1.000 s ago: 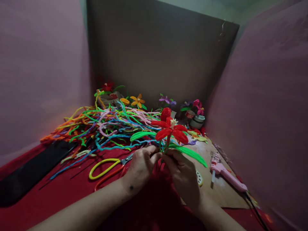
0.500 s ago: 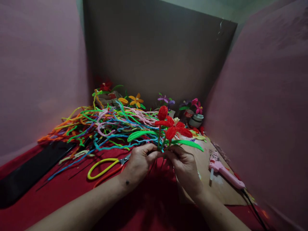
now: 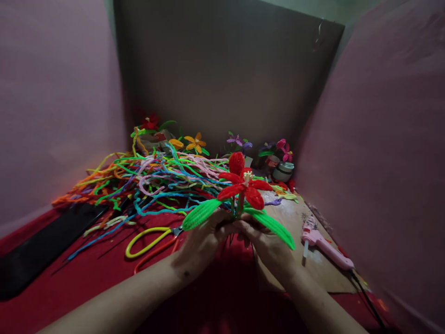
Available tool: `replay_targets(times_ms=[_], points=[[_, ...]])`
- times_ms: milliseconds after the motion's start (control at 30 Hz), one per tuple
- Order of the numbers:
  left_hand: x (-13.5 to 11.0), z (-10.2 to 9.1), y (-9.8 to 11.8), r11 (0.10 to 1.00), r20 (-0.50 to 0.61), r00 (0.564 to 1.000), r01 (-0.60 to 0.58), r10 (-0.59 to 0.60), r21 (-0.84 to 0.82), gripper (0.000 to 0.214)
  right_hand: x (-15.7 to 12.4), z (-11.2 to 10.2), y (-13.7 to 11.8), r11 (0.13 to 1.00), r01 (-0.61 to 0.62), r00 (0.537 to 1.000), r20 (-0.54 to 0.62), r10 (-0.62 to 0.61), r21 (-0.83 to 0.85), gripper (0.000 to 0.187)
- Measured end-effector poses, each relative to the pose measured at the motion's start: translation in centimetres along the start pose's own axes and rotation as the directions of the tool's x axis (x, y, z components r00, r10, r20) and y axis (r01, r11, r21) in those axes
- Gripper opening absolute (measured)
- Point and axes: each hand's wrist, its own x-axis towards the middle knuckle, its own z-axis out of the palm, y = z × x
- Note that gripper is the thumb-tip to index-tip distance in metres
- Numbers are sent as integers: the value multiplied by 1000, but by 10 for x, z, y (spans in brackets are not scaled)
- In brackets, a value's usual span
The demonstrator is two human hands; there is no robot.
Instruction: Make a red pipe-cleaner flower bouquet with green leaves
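Left hand: the bare left hand (image 3: 203,243) is closed in a narrow pinch, its fingertips holding the thin green and brown stems (image 3: 240,204) from one side
Right hand: the bare right hand (image 3: 273,241) pinches the same stems from the other side, and the two hands meet just under the leaves
Stem ends: thin dark wire ends (image 3: 231,239) show below the fingers, apart from each other; by my judgement they are not yet bound together there, but the fingers hide the joint
Red flower: the open flower of fuzzy red petals (image 3: 255,198) stands upright above the hands, its pale cream stamens (image 3: 247,177) already in the middle
Bud: the closed, egg-shaped fuzzy red bud (image 3: 237,163) is above and behind the flower
Leaves: one long bright-green fuzzy leaf (image 3: 200,215) spreads to the left and another bright-green leaf (image 3: 276,228) to the right, so the main parts seem formed and gathered
Scissors: the scissors with yellow and orange handles (image 3: 176,230) lie beside the left hand
Glue gun: the pink plastic glue gun (image 3: 325,246) lies on the flat brown board (image 3: 313,283), not in use
Pile: many-coloured fuzzy stems (image 3: 174,169) lie loose behind
Back row: an orange fuzzy flower (image 3: 195,143) and a pink fuzzy flower (image 3: 285,149) look finished
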Motion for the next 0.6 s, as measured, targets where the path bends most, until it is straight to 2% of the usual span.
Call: replay_targets(times_ms=[167, 267, 400, 467, 600], points=[[2, 2, -3, 997, -18, 997, -74, 74, -14, 9, 1, -3, -7, 990, -123, 992, 40, 120, 75, 12], [3, 3, -2, 992, 4, 992, -129, 129, 6, 14, 3, -2, -6, 982, -132, 988, 97, 120, 133, 14], [3, 2, 1, 969, 43, 975, -222, 219, 109, 15, 2, 6, -3, 942, -126, 991, -14, 137, 312, 16], [3, 2, -1, 947, 33, 962, -272, 271, 170, 16, 0, 10, -2, 927, -133, 985, -60, 164, 351, 16], [4, 3, -9, 933, -25, 957, -277, 290, 230, 14, -4, 13, 1, 927, -120, 989, -43, 145, 356, 14]])
